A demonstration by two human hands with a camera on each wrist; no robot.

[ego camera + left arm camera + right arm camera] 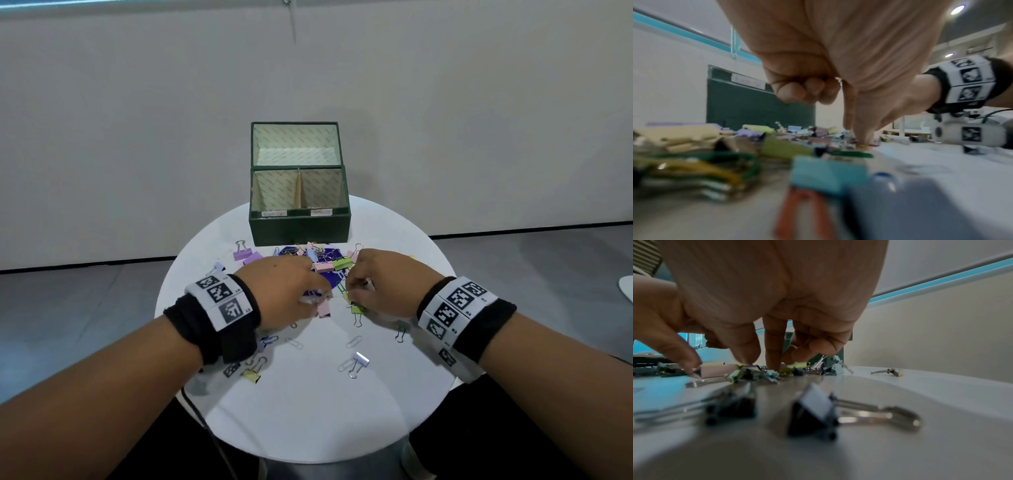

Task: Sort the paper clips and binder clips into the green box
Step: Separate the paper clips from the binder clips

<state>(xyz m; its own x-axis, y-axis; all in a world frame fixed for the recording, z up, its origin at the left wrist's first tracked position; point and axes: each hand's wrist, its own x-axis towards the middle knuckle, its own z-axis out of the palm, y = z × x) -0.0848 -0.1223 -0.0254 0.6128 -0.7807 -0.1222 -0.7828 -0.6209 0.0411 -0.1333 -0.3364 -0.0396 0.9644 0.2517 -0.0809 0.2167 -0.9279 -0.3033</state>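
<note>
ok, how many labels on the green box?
2, both on the green box front rim: left label by the left front compartment, right label by the right. Other sides are hidden.

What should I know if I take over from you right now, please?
Left hand: down on the clip pile, fingers curled; grip unclear.
Right hand: fingertips on the same pile; grip unclear.
Green box: open at the far edge of the table; both front compartments look empty.
Done: nothing sorted yet.
Left: the whole pile, plus loose clips nearer you, such as the silver binder clip.
</note>
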